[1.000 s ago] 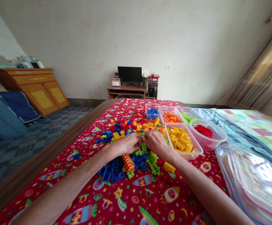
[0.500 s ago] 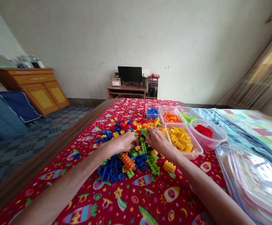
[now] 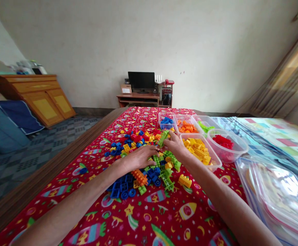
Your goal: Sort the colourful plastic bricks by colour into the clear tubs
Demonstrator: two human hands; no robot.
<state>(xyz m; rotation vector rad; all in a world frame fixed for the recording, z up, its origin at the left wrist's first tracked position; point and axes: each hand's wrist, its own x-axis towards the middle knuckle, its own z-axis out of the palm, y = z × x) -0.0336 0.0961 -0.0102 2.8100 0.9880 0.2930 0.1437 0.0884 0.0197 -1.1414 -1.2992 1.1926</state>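
Observation:
A mixed pile of plastic toy building bricks point(image 3: 128, 186) lies on a red patterned cloth point(image 3: 107, 225). My right hand point(image 3: 174, 145) is closed on a light green brick point(image 3: 163, 137), raised at the right side of the pile. My left hand point(image 3: 143, 156) rests over the middle of the pile, its fingers spread and thumb apart, touching bricks. Just in front of it lies an orange brick point(image 3: 139, 177). Green bricks point(image 3: 166, 179) lie below my right hand, and a lone yellow brick point(image 3: 185, 181) sits nearer me.
Clear containers stand at right: yellow bricks in one tub point(image 3: 215, 159), red bricks in a round bowl point(image 3: 243, 148), others with orange point(image 3: 187, 128), blue point(image 3: 167, 123) and green point(image 3: 206, 127) bricks. Stacked clear lids point(image 3: 279, 194) lie at right. A monitor point(image 3: 141, 80) stands beyond.
My right hand has lifted a light green brick from the pile, moving slightly away and to the right. My left hand has shifted right and its fingers have spread.

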